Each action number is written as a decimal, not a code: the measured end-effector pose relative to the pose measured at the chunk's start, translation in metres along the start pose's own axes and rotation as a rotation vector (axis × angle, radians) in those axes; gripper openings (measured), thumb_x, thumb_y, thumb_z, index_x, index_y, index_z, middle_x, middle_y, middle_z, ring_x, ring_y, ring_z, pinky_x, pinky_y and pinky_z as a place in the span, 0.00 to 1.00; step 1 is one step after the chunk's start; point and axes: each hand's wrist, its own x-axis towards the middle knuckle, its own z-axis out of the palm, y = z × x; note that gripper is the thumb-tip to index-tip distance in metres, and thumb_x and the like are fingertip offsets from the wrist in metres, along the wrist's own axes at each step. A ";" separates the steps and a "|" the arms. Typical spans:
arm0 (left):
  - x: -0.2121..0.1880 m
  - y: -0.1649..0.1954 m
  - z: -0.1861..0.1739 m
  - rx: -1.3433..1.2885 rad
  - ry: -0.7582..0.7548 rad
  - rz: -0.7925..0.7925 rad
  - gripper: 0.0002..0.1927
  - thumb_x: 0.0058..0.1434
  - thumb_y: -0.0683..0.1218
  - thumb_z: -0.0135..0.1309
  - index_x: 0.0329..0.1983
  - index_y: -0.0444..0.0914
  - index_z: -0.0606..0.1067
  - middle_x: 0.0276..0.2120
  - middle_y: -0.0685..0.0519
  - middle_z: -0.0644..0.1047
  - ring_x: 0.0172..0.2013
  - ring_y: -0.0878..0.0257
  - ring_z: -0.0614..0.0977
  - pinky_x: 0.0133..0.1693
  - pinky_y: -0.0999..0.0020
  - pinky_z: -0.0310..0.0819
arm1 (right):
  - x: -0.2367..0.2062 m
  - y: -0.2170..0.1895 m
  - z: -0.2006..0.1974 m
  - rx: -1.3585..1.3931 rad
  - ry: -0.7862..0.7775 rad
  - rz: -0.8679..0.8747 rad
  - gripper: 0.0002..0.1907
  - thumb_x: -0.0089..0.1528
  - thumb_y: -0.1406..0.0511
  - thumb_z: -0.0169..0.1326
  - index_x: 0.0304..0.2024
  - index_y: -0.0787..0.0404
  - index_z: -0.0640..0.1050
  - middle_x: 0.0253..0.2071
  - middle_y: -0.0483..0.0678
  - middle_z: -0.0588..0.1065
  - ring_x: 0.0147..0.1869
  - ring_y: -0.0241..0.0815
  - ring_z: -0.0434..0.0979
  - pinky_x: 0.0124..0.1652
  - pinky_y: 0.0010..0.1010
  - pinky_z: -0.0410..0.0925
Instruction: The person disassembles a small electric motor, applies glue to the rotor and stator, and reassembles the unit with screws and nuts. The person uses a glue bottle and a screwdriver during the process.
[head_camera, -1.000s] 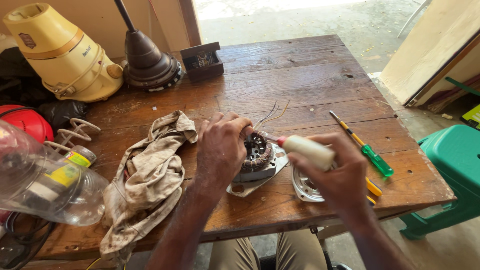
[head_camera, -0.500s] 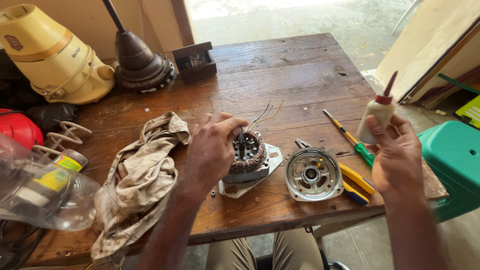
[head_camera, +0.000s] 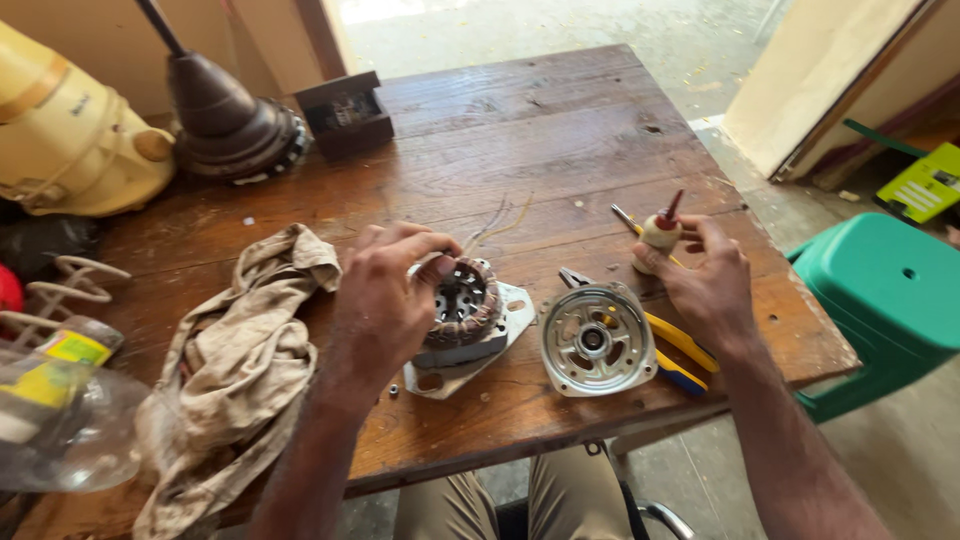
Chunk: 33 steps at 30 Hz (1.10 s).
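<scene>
My left hand (head_camera: 385, 300) grips a motor stator (head_camera: 463, 303) with copper windings, tilted on its pale mounting plate (head_camera: 500, 335) near the front of the wooden table (head_camera: 520, 130). Thin wires (head_camera: 500, 220) trail from the stator toward the back. My right hand (head_camera: 705, 280) holds a small cream squeeze bottle with a red nozzle (head_camera: 660, 228) upright, just above the table's right side. A round metal motor end cover (head_camera: 595, 340) lies between my hands. Yellow-and-blue pliers (head_camera: 680, 350) lie partly under my right hand.
A dirty beige rag (head_camera: 240, 370) lies left of the stator. A clear plastic bottle (head_camera: 60, 410), a cream appliance housing (head_camera: 70, 140), a dark fan motor cone (head_camera: 225, 120) and a small dark box (head_camera: 350, 115) stand along the left and back. A green plastic stool (head_camera: 885, 300) is at the right.
My right hand has carried the squeeze bottle away from the stator to the right, then lowered it toward the table. The end cover is now uncovered. My left hand stays on the stator.
</scene>
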 end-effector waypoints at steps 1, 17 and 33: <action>0.000 0.000 0.000 0.012 0.028 0.020 0.07 0.62 0.46 0.60 0.41 0.43 0.84 0.43 0.53 0.84 0.47 0.56 0.79 0.54 0.57 0.71 | -0.001 0.000 -0.002 -0.005 -0.006 -0.014 0.28 0.56 0.53 0.68 0.54 0.60 0.80 0.49 0.57 0.80 0.55 0.51 0.80 0.51 0.46 0.72; -0.003 0.000 0.001 -0.075 0.154 -0.113 0.22 0.57 0.63 0.65 0.38 0.40 0.82 0.39 0.47 0.82 0.43 0.55 0.81 0.44 0.54 0.77 | -0.095 -0.014 -0.036 0.253 0.036 -0.129 0.15 0.63 0.69 0.60 0.53 0.60 0.77 0.51 0.50 0.77 0.49 0.42 0.76 0.45 0.30 0.70; -0.126 0.002 0.070 -0.285 0.637 -0.175 0.15 0.64 0.47 0.61 0.48 0.34 0.75 0.43 0.48 0.75 0.44 0.58 0.79 0.46 0.64 0.78 | -0.112 -0.013 -0.032 -0.154 -0.093 -0.475 0.17 0.56 0.72 0.61 0.47 0.52 0.83 0.65 0.51 0.75 0.58 0.47 0.82 0.52 0.35 0.75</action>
